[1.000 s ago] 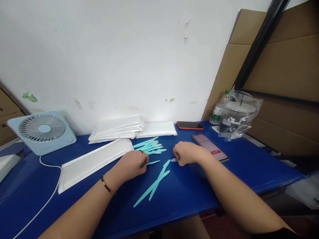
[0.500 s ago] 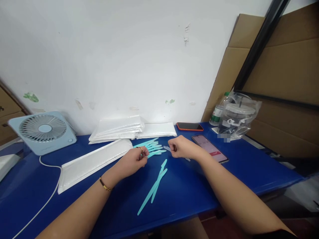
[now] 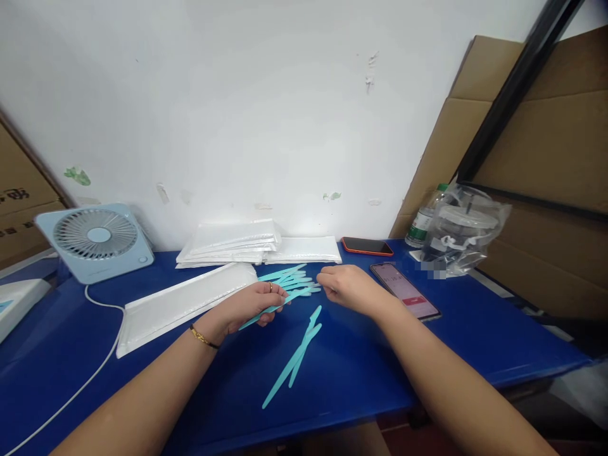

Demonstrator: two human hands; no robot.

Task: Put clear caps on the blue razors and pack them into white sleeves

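Looks partway: left hand [image 3: 254, 304] grips one teal stick [image 3: 270, 310], right hand [image 3: 349, 288] pinched, contents unclear; crossed pair [image 3: 303, 347] nearer table [image 3: 361, 367] front edge, loose pile [image 3: 285, 276] nearer back.

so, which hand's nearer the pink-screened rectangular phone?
Right. The right hand is just left of the phone; the left hand is farther left, holding a slim turquoise stick.

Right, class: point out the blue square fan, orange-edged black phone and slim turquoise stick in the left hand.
Blue square fan [image 3: 99, 235]: head view, central hub.
Orange-edged black phone [image 3: 368, 246]: head view, screen's middle.
Slim turquoise stick [image 3: 270, 310]: head view, mid-shaft.
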